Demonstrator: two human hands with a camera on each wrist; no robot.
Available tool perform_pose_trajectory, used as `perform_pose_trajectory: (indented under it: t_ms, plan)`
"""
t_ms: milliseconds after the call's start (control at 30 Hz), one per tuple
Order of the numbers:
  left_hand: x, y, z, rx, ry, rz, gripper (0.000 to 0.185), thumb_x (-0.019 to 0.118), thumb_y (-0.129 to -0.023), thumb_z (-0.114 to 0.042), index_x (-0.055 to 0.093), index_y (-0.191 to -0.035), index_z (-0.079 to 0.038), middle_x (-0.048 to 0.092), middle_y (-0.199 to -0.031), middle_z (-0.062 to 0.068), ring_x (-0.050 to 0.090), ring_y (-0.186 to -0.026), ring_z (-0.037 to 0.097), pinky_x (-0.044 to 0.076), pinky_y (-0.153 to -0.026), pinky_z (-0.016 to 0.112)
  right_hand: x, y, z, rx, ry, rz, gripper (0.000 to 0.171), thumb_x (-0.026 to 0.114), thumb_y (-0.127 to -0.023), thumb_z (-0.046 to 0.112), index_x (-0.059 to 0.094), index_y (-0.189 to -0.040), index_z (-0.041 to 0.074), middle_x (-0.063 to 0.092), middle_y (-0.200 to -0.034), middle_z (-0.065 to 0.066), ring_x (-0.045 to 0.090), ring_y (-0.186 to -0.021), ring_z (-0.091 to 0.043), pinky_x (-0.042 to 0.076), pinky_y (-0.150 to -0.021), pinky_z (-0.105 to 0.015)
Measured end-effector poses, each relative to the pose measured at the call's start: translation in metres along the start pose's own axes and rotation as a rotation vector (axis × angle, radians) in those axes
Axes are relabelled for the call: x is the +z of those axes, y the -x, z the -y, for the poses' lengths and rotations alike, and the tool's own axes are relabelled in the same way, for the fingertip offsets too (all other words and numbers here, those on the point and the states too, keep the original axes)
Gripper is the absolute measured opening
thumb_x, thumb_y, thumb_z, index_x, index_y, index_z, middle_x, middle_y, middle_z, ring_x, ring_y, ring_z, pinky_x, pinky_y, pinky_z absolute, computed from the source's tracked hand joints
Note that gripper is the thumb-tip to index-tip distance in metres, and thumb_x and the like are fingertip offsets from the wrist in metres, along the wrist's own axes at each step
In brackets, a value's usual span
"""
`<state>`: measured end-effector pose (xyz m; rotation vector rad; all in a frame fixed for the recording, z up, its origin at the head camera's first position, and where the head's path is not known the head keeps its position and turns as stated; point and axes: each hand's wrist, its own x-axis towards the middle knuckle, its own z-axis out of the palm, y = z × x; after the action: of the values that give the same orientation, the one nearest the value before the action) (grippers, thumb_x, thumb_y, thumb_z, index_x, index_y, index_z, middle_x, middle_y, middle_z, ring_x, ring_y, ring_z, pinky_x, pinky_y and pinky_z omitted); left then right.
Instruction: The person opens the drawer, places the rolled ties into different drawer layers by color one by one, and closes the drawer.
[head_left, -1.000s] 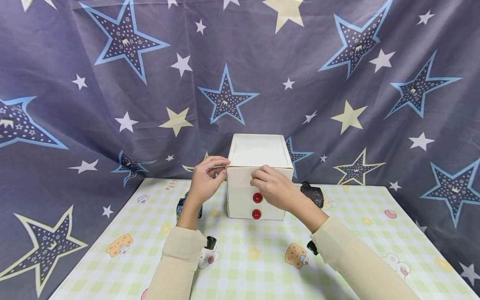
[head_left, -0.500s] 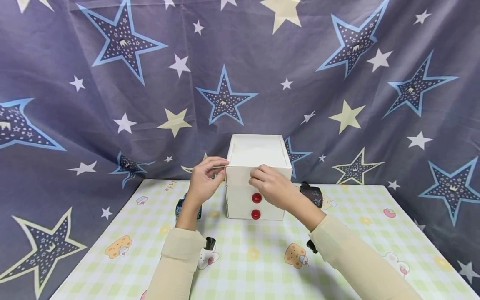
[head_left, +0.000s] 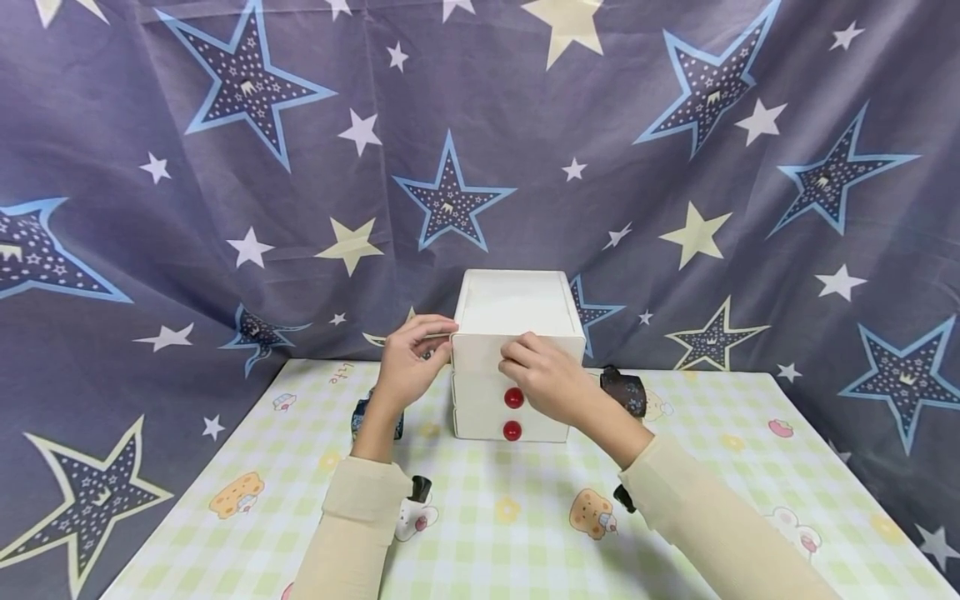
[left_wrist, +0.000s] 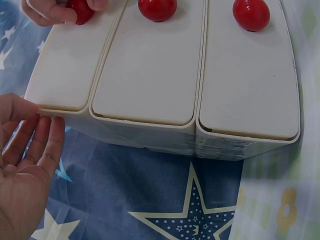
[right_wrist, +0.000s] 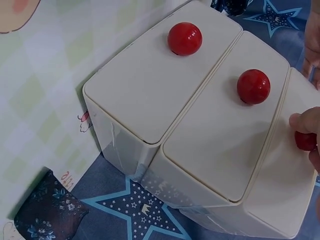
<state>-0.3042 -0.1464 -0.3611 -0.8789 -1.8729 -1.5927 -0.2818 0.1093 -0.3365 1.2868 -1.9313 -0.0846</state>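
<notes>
1. Almost nothing is seen to have shifted since the earlier head frames: both hands are kept at the top of the small white drawer chest (head_left: 517,350), and the top drawer (left_wrist: 65,55) is still seated nearly flush with the two below it.
2. The chest is set at the centre of the head frame, at the far edge of the checked table (head_left: 525,533), against the star-printed cloth (head_left: 225,208).
3. The right hand (head_left: 543,379) is placed over the top drawer front; in the right wrist view its fingertips (right_wrist: 305,120) are seen pinching the top red knob (right_wrist: 305,141). The grip is therefore closed on that knob.
4. The left hand (head_left: 408,358) is laid against the chest's upper left corner, with fingers straight and spread along the side in the left wrist view (left_wrist: 30,165), so the chest is braced rather than gripped.
5. The middle knob (head_left: 513,397) and the bottom knob (head_left: 512,430) are left untouched.
6. Judged from the unchanged drawer, any pull appears barely begun.
</notes>
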Motion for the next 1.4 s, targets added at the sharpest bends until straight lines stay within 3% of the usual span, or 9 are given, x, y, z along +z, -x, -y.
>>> perform_pose_trajectory:
  t_ms: [300, 500, 767, 1033, 1267, 1400]
  plan:
    - [0.002, -0.001, -0.003, -0.021, -0.017, 0.005, 0.023, 0.062, -0.090, 0.020, 0.069, -0.112, 0.016, 0.062, -0.121, 0.028, 0.064, -0.109, 0.047, 0.058, -0.096, 0.052, -0.002, 0.009, 0.011, 0.011, -0.007, -0.074, 0.021, 0.079, -0.086, 0.009, 0.073, -0.106, 0.006, 0.066, -0.104, -0.008, 0.059, -0.098, -0.027, 0.055, -0.085, -0.037]
    - [0.001, 0.001, -0.004, -0.020, -0.023, -0.008, 0.024, 0.064, -0.092, 0.014, 0.072, -0.114, 0.009, 0.063, -0.123, 0.022, 0.066, -0.110, 0.040, 0.059, -0.097, 0.044, 0.002, 0.017, 0.018, 0.013, -0.026, -0.101, 0.025, 0.077, -0.085, 0.012, 0.071, -0.109, 0.007, 0.067, -0.104, -0.007, 0.057, -0.092, -0.028, 0.053, -0.079, -0.038]
    - [-0.001, 0.003, -0.004, -0.001, -0.026, -0.007, 0.022, 0.066, -0.093, 0.009, 0.074, -0.113, 0.004, 0.065, -0.121, 0.016, 0.067, -0.109, 0.032, 0.059, -0.096, 0.034, 0.009, 0.026, 0.027, 0.010, -0.020, -0.064, 0.022, 0.074, -0.087, 0.011, 0.072, -0.109, 0.008, 0.067, -0.104, -0.006, 0.056, -0.092, -0.026, 0.051, -0.077, -0.035]
    - [0.002, 0.000, -0.004, -0.010, -0.017, -0.010, 0.022, 0.066, -0.094, 0.010, 0.074, -0.113, 0.004, 0.065, -0.123, 0.016, 0.066, -0.111, 0.031, 0.058, -0.098, 0.048, 0.017, 0.031, 0.030, 0.011, -0.007, -0.019, 0.025, 0.075, -0.087, 0.008, 0.071, -0.112, 0.007, 0.066, -0.106, -0.007, 0.056, -0.094, -0.026, 0.053, -0.084, -0.035]
    - [0.003, -0.001, -0.004, -0.013, -0.023, -0.010, 0.023, 0.064, -0.092, 0.016, 0.071, -0.113, 0.011, 0.063, -0.123, 0.023, 0.064, -0.112, 0.038, 0.058, -0.098, 0.048, 0.027, 0.036, 0.033, -0.008, 0.021, -0.010, 0.026, 0.074, -0.084, 0.005, 0.071, -0.110, 0.008, 0.065, -0.106, -0.007, 0.058, -0.099, -0.026, 0.053, -0.089, -0.036]
    - [0.003, 0.000, -0.013, -0.024, -0.025, -0.010, 0.023, 0.062, -0.091, 0.019, 0.070, -0.112, 0.014, 0.062, -0.121, 0.026, 0.064, -0.112, 0.040, 0.058, -0.098, 0.049, 0.033, 0.040, 0.033, 0.007, 0.013, 0.000, 0.027, 0.074, -0.085, 0.003, 0.071, -0.111, 0.008, 0.066, -0.107, -0.007, 0.058, -0.101, -0.027, 0.054, -0.091, -0.036]
